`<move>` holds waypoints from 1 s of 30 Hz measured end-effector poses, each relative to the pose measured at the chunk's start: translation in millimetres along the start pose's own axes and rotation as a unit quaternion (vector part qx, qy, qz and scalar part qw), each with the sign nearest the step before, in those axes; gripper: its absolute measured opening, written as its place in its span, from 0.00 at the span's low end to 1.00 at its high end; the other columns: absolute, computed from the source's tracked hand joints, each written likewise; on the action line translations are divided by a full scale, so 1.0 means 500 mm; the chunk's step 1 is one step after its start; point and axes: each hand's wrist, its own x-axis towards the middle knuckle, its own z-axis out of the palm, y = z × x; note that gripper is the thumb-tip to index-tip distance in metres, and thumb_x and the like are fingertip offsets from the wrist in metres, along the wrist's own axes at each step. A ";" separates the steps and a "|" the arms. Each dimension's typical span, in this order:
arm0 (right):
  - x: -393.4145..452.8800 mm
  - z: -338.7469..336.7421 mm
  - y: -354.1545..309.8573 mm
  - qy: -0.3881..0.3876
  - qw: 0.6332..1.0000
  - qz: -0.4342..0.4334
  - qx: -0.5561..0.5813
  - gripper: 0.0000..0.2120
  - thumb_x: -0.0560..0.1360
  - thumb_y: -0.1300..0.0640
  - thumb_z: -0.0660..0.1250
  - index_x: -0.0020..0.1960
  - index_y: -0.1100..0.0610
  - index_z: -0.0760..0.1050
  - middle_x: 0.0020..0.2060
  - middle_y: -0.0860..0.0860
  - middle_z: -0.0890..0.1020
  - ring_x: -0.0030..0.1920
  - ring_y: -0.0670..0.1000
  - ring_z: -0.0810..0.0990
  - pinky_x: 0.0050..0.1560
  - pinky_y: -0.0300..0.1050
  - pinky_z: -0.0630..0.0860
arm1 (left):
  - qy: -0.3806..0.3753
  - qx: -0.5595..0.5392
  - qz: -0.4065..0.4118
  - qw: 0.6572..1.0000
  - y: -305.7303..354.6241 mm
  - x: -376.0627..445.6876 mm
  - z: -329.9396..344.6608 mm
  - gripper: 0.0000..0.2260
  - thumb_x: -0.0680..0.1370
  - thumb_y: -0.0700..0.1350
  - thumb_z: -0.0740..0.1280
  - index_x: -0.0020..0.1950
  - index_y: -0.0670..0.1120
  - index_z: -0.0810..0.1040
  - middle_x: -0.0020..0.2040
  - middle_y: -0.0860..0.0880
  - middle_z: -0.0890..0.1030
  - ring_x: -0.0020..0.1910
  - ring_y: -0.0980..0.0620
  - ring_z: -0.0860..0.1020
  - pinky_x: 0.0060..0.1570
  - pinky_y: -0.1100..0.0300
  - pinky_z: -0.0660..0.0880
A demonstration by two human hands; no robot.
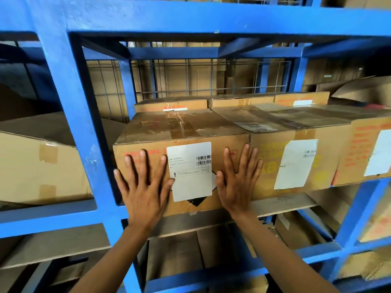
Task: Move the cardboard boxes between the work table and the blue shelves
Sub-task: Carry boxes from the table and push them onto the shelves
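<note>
I am pressing both palms flat against the front face of a cardboard box [182, 132] that is sitting on the blue shelves [69, 115]. My left hand [146, 187] is lying spread to the left of the box's white label [191, 170], fingers straight and grasping nothing. My right hand [239, 182] is lying spread to the right of the label, its outer fingers reaching the neighbouring box [296, 144], which is touching the first one's right side.
</note>
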 end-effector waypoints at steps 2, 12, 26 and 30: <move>0.003 -0.001 0.002 -0.004 1.000 -0.003 -0.002 0.29 0.82 0.41 0.47 0.82 0.44 0.46 0.81 0.57 0.48 0.80 0.64 0.48 0.76 0.69 0.47 | -0.002 0.014 0.012 1.000 -0.002 -0.006 0.011 0.28 0.82 0.62 0.54 0.80 0.57 0.53 0.81 0.45 0.48 0.79 0.37 0.47 0.73 0.32 0.46; 0.003 0.036 0.001 0.052 0.998 0.002 -0.019 0.28 0.81 0.40 0.48 0.79 0.47 0.58 0.78 0.59 0.59 0.80 0.64 0.52 0.73 0.75 0.52 | 0.055 0.044 0.017 0.997 -0.013 -0.002 0.053 0.29 0.81 0.62 0.59 0.79 0.57 0.57 0.81 0.45 0.51 0.79 0.37 0.49 0.73 0.33 0.48; 0.003 0.021 0.002 -0.001 0.999 0.001 -0.033 0.28 0.81 0.42 0.50 0.80 0.47 0.54 0.79 0.58 0.58 0.80 0.63 0.50 0.75 0.73 0.49 | 0.025 0.034 0.001 0.999 -0.012 0.003 0.042 0.27 0.82 0.62 0.57 0.80 0.58 0.56 0.81 0.45 0.52 0.79 0.37 0.49 0.72 0.32 0.49; 0.000 -0.003 0.012 -0.039 0.999 -0.008 -0.015 0.29 0.81 0.41 0.51 0.81 0.46 0.51 0.81 0.55 0.52 0.81 0.61 0.45 0.76 0.70 0.45 | -0.012 -0.007 -0.006 1.000 -0.004 0.005 0.016 0.26 0.82 0.61 0.54 0.80 0.58 0.54 0.81 0.47 0.50 0.79 0.38 0.47 0.74 0.34 0.45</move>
